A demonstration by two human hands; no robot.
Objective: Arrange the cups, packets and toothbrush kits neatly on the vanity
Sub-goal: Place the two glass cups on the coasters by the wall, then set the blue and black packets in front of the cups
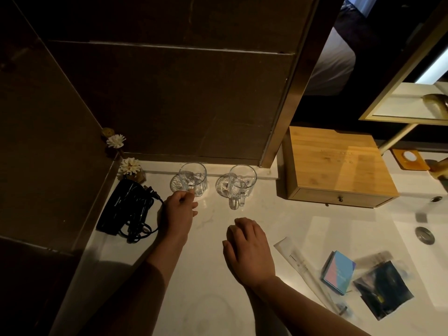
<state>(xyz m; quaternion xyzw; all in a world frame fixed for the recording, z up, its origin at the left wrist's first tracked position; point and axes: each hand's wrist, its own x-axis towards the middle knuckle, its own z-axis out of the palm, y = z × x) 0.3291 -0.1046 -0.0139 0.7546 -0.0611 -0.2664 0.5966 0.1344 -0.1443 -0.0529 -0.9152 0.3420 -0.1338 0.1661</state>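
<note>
Left hand (179, 209) hides the handle of the left cup (193, 178). The dark packet (383, 289) and toothbrush kit (312, 272) appear motion-blurred, print unreadable. The sink (434, 229) is cut off by the right edge.

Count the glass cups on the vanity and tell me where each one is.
2. One cup stands at the back near the wall, with the left hand at its handle. The other cup stands just to its right, its handle untouched. None seem hidden.
</note>
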